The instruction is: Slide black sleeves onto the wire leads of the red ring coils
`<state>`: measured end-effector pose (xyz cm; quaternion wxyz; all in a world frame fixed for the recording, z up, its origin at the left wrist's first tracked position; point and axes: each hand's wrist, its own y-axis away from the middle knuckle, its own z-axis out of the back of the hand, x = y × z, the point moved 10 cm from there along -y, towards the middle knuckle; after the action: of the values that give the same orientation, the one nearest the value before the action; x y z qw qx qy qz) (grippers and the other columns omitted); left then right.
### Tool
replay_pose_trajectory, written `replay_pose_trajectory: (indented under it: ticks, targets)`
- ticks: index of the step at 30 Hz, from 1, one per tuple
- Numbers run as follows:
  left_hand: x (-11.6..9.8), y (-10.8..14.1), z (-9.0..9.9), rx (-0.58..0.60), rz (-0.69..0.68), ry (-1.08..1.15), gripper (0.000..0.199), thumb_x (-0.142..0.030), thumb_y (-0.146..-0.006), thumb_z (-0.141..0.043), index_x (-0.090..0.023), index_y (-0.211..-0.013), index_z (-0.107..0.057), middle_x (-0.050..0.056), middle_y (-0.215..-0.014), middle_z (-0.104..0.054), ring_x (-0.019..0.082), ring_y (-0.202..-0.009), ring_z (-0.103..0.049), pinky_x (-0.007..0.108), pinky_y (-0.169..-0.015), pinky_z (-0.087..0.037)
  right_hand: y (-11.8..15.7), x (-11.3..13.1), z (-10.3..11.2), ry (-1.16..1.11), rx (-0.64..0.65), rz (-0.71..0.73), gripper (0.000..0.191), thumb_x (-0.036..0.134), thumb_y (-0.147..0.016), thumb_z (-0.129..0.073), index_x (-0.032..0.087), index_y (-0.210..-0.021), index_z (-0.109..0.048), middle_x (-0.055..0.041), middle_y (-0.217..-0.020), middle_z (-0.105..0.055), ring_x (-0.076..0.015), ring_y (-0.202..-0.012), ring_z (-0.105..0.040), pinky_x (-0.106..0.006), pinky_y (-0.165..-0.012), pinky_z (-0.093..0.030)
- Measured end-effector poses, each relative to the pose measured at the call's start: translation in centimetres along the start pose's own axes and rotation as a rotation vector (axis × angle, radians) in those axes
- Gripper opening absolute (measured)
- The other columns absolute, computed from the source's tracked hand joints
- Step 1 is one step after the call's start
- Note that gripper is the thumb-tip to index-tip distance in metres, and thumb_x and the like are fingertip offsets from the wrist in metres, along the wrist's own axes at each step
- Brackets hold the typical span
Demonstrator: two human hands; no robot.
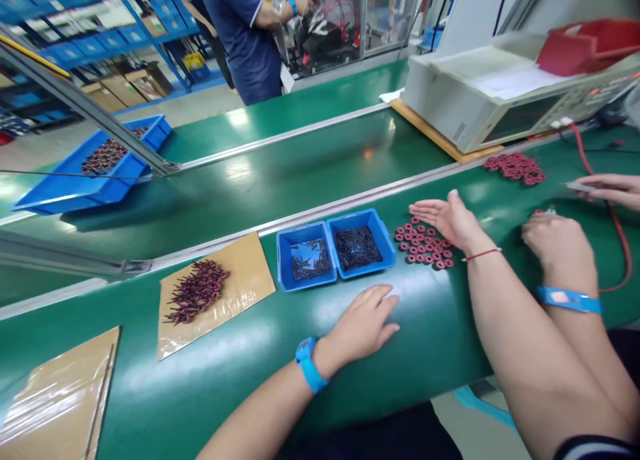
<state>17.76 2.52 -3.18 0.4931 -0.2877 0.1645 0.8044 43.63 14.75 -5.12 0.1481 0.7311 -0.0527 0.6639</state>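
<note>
My left hand (360, 323) is over the green bench in front of two joined blue bins, fingers apart and holding nothing. The left bin (284, 263) has some small black pieces in it, and the right bin (385, 237) has many more. My right hand (450, 221), palm turned sideways with fingers stretched out, is at the upper right edge of a pile of small red-and-black rings (423, 243). Nothing shows in its grasp. On a brown cardboard sheet (245, 267) left of the bins lies a heap of red-and-black parts with dark stems (197, 291).
At the right, a co-worker's hands (563, 247) work beside another ring pile (517, 168) and a red cable (617, 227). Behind stands a measuring instrument (450, 107). A blue tray (75, 187) is at the back left, another cardboard sheet (60, 400) at front left. A person (245, 40) stands beyond.
</note>
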Motion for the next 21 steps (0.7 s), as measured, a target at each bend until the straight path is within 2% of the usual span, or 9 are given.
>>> replay_pose_trajectory:
  ticks: [2, 4, 8, 11, 13, 15, 18, 21]
  targets:
    - [1.7, -2.5, 0.4, -0.039, 0.069, -0.004, 0.051, -0.033, -0.091, -0.062, -0.016, -0.137, -0.049, 0.018, -0.149, -0.050, 0.031, -0.140, -0.047, 0.050, -0.116, -0.041, -0.3, 0.0, -1.3, 0.003, 0.117, -0.018, 0.077, 0.079, -0.089, -0.024, 0.020, -0.095, -0.073, -0.0170, -0.110, -0.077, -0.0292, -0.117, -0.068, -0.050, -0.112, -0.043]
    - [3.0, -4.0, 1.1, -0.094, 0.122, -0.015, 0.051, -0.031, -0.092, -0.060, -0.014, -0.138, -0.048, 0.019, -0.148, -0.051, 0.032, -0.139, -0.048, 0.051, -0.115, -0.041, -0.3, -0.2, -2.4, 0.014, 0.208, -0.029, 0.077, 0.081, -0.087, -0.029, 0.020, -0.095, -0.075, -0.0166, -0.109, -0.077, -0.0303, -0.116, -0.068, -0.052, -0.113, -0.041]
    - [4.4, -4.8, 2.1, -0.180, 0.196, -0.034, 0.052, -0.027, -0.093, -0.053, -0.010, -0.141, -0.042, 0.024, -0.152, -0.044, 0.034, -0.144, -0.041, 0.055, -0.118, -0.036, 0.9, -1.0, -4.1, 0.022, 0.311, -0.040, 0.072, 0.081, -0.085, -0.039, 0.020, -0.095, -0.076, -0.0144, -0.107, -0.078, -0.0300, -0.114, -0.069, -0.054, -0.115, -0.037]
    - [4.4, -4.9, 2.3, -0.213, 0.217, 0.034, 0.067, -0.032, -0.091, -0.057, -0.008, -0.147, -0.031, 0.026, -0.156, -0.038, 0.033, -0.147, -0.037, 0.055, -0.121, -0.031, 2.8, -1.9, -5.2, 0.007, 0.348, -0.059, 0.070, 0.080, -0.083, -0.046, 0.019, -0.096, -0.075, -0.0149, -0.107, -0.078, -0.0307, -0.114, -0.069, -0.055, -0.113, -0.040]
    - [4.3, -5.3, 2.4, -0.248, 0.229, 0.133, 0.078, -0.037, -0.087, -0.062, -0.009, -0.150, -0.026, 0.026, -0.158, -0.033, 0.034, -0.149, -0.032, 0.055, -0.123, -0.027, 4.3, -2.5, -5.6, -0.012, 0.347, -0.065, 0.069, 0.080, -0.083, -0.047, 0.018, -0.099, -0.074, -0.0157, -0.109, -0.077, -0.0312, -0.115, -0.069, -0.055, -0.110, -0.043]
    - [4.5, -5.9, 2.7, -0.300, 0.257, 0.240, 0.082, -0.041, -0.085, -0.064, -0.010, -0.151, -0.025, 0.025, -0.160, -0.030, 0.034, -0.151, -0.029, 0.055, -0.124, -0.022, 5.3, -2.8, -5.3, -0.039, 0.300, -0.048, 0.072, 0.081, -0.086, -0.039, 0.020, -0.105, -0.072, -0.0154, -0.117, -0.075, -0.0300, -0.120, -0.066, -0.054, -0.111, -0.042]
    - [4.9, -7.1, 3.1, -0.367, 0.283, 0.383, 0.079, -0.045, -0.088, -0.060, -0.009, -0.150, -0.026, 0.025, -0.160, -0.030, 0.033, -0.151, -0.027, 0.053, -0.125, -0.017, 5.8, -2.7, -4.6, -0.059, 0.189, -0.005, 0.074, 0.078, -0.091, -0.026, 0.022, -0.114, -0.068, -0.0130, -0.132, -0.069, -0.0269, -0.129, -0.060, -0.052, -0.117, -0.035]
    - [5.2, -8.2, 3.2, -0.396, 0.293, 0.420, 0.069, -0.046, -0.094, -0.050, -0.009, -0.149, -0.027, 0.024, -0.159, -0.032, 0.029, -0.150, -0.031, 0.047, -0.124, -0.022, 5.4, -2.2, -5.8, -0.038, 0.179, 0.011, 0.061, 0.071, -0.093, -0.039, 0.023, -0.115, -0.069, -0.0108, -0.133, -0.068, -0.0256, -0.133, -0.056, -0.050, -0.121, -0.030]
